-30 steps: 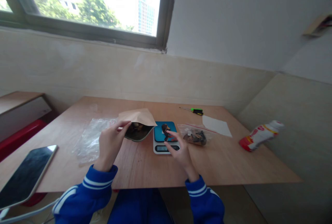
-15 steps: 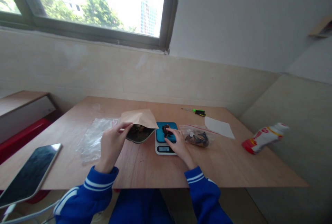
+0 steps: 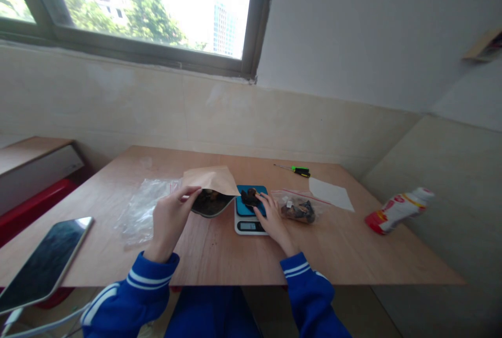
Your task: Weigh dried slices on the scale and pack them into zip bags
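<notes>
My left hand [image 3: 172,218] pinches the rim of a brown paper pouch [image 3: 209,177], whose mouth gapes toward me with dark contents [image 3: 212,202] inside. To its right stands a white kitchen scale [image 3: 240,225] with a blue top and a small display; the digits are too small to read. Several dark, shrivelled dried pieces [image 3: 248,197] lie on the scale's top. Over the scale's right side is my right hand [image 3: 274,220], thumb and fingers apart, fingertips at the edge of the pieces. Beside it lies a clear zip bag [image 3: 298,209] holding similar dark pieces.
An empty-looking clear plastic bag [image 3: 139,212] lies left of the pouch. A phone [image 3: 45,259] with a cable rests at the table's left edge. Farther back are a green-black screwdriver [image 3: 298,171] and white paper [image 3: 331,193]. A red-white bottle [image 3: 398,210] stands at the right.
My right hand has shifted slightly right, its fingers drawing back from the dark pieces, which now show more fully on the scale. My left hand and the pouch stay put.
</notes>
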Motion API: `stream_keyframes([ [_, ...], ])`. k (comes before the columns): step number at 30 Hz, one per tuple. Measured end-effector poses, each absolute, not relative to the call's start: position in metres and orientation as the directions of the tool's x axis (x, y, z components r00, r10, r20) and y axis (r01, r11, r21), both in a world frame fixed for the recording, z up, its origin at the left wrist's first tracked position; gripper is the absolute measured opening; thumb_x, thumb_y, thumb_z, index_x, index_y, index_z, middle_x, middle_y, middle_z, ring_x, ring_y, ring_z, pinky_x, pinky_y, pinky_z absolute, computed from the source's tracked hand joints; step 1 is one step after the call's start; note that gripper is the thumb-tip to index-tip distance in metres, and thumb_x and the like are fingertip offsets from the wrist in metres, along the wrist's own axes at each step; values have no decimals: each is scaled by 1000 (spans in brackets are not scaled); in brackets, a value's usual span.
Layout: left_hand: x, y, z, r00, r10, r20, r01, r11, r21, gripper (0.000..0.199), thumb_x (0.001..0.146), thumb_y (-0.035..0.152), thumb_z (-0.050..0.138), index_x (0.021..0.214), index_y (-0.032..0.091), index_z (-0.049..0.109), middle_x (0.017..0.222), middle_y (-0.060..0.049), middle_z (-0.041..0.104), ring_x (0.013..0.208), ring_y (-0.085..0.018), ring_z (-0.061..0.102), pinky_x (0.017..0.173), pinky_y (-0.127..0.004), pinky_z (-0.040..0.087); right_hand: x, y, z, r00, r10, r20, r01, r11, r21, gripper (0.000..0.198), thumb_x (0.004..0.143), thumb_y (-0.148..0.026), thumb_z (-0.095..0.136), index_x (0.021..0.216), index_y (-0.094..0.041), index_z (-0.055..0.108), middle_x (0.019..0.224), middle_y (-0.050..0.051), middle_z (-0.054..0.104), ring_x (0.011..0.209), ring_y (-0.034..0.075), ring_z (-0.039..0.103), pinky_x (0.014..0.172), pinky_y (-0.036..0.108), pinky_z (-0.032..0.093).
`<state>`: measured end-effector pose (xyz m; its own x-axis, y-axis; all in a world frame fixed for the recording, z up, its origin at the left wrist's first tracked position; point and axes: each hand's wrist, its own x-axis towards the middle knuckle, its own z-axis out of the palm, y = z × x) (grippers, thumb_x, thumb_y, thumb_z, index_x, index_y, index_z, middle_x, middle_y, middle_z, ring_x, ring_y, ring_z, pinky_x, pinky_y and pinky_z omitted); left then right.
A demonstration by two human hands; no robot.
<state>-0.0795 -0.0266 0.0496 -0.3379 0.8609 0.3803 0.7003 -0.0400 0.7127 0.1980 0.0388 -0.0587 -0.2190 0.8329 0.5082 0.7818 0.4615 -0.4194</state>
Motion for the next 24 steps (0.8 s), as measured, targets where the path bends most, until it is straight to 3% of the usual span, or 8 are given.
stream_keyframes([
  [9, -81, -26, 48, -336, 861, 383, 700, -45, 713, 23, 81, 45, 58, 88, 30, 74, 71, 3, 73, 66, -17, 68, 56, -24, 45, 196, 37, -49, -150, 849, 507, 766, 424, -484, 32, 93, -34, 44, 117, -19, 60, 126, 13, 53, 118, 27, 48, 101, 51, 37],
  [13, -79, -25, 47, -335, 859, 387, 693, -54, 719, 24, 81, 46, 58, 88, 30, 74, 73, 3, 73, 67, -18, 68, 56, -24, 46, 177, 14, -10, -156, 785, 600, 635, 545, -547, 27, 93, -28, 44, 113, -20, 60, 121, 11, 57, 117, 24, 50, 103, 47, 38],
  [18, -72, -24, 46, -308, 861, 403, 692, -88, 717, 23, 82, 43, 57, 88, 29, 73, 80, 2, 75, 71, -17, 69, 62, -25, 48, 127, -17, 41, -485, 670, 562, 351, 738, -576, 33, 90, -8, 37, 101, -21, 66, 105, 5, 67, 106, 16, 59, 95, 33, 47],
  [21, -66, -27, 44, -297, 861, 412, 692, -102, 715, 22, 82, 41, 56, 88, 27, 73, 80, 2, 75, 69, -17, 68, 62, -25, 48, 96, -13, 41, -618, 669, 412, 484, 737, -472, 40, 87, -1, 35, 114, -16, 61, 115, 8, 65, 112, 17, 58, 98, 32, 47],
  [24, -62, -32, 41, -274, 859, 433, 688, -139, 712, 24, 82, 41, 56, 89, 26, 73, 83, 0, 75, 68, -17, 68, 63, -26, 50, 67, 5, 25, -588, 745, 314, 673, 667, -321, 41, 86, -3, 42, 125, -8, 52, 125, 16, 60, 115, 23, 57, 97, 35, 48],
])
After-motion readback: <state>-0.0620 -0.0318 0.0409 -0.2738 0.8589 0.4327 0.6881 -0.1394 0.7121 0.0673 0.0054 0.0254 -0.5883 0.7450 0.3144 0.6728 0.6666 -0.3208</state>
